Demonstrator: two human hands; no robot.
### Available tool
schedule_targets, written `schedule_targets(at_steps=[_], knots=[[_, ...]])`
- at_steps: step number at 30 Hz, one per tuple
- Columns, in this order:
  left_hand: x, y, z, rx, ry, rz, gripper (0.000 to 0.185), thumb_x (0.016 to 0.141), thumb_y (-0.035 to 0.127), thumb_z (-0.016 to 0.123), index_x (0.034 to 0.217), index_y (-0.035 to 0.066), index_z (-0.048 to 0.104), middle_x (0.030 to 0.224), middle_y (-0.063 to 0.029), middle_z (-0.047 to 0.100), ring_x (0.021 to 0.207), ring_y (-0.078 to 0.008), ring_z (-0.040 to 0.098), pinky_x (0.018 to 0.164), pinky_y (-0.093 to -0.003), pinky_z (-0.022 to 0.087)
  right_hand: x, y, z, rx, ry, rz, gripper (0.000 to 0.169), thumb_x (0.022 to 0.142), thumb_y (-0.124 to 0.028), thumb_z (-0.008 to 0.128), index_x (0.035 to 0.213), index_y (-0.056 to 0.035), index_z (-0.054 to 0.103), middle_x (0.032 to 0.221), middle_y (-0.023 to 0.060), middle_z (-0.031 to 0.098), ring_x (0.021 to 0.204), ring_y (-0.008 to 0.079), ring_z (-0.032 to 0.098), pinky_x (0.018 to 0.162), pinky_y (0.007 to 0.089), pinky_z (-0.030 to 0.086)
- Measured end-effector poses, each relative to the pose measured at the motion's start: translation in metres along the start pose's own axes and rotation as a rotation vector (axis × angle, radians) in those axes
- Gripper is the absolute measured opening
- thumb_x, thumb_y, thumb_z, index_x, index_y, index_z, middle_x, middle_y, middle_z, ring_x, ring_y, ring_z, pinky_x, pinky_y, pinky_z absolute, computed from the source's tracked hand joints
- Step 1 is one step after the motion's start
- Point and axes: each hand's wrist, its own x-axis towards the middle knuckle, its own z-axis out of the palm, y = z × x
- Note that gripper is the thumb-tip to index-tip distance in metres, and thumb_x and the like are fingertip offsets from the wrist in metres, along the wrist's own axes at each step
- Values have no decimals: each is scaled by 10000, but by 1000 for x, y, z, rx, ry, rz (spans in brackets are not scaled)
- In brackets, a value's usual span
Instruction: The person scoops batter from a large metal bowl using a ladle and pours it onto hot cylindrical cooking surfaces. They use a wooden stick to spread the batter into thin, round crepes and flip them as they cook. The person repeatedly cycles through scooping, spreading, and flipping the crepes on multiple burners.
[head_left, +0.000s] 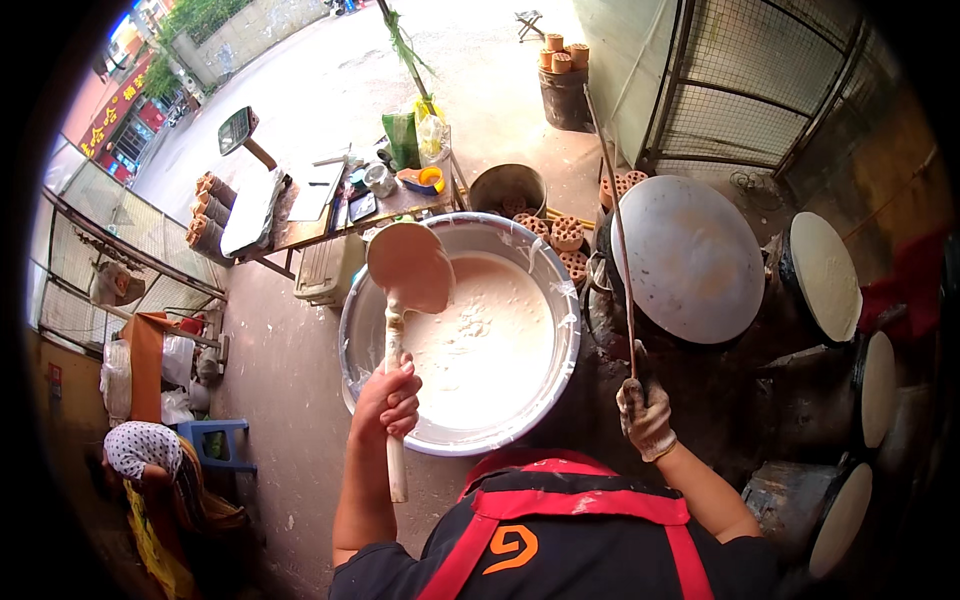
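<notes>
My left hand (389, 399), bare, is closed around the pale handle of a ladle (411, 266) with a broad round bowl. The ladle's bowl, coated in batter, is above the left part of a large round tub (566, 360). Pale, creamy batter (487, 352) lies inside the tub, lumpy near its middle. On my right hand (645, 420) is a soiled white work glove, and it grips a long thin metal rod (621, 217) that points away from me. Just right of the rod lies a large round grey griddle plate (688, 259).
Several round-topped stoves stand at the right, one with a pale round top (826, 276). Perforated coal briquettes (568, 234) and a metal bucket (508, 187) sit behind the tub. A cluttered table (300, 232) stands back left. Another person (150, 457) bends near a blue stool (217, 429).
</notes>
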Motion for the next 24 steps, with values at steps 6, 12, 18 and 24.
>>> schedule_targets(at_steps=[6,12,18,24], knots=[[60,5,-39,168,335,-7,88,940,149,508,893,137,435,522,51,356,336,-24,295,272,-203,257,6,23,23,63,10,202,293,939,-264,523,790,-15,569,617,129,558,524,254,560,492,342,424],[114,-36,27,-314,-171,-397,116,988,134,389,937,111,491,525,26,349,314,-37,282,258,-200,258,2,64,-33,358,73,325,341,947,-258,520,1219,-52,511,678,19,537,543,110,499,480,255,404],[220,-114,170,-343,-459,-615,80,1000,123,326,998,89,399,544,-1,362,325,-54,312,266,-197,287,13,76,-148,571,270,429,377,960,-319,488,1262,-95,501,691,-38,533,560,36,468,482,193,391],[333,-204,273,-64,-397,-627,58,986,142,419,949,125,459,535,29,330,316,-46,272,264,-195,223,25,106,-253,68,389,367,301,945,-343,509,926,-60,608,619,-4,557,535,73,529,516,245,445]])
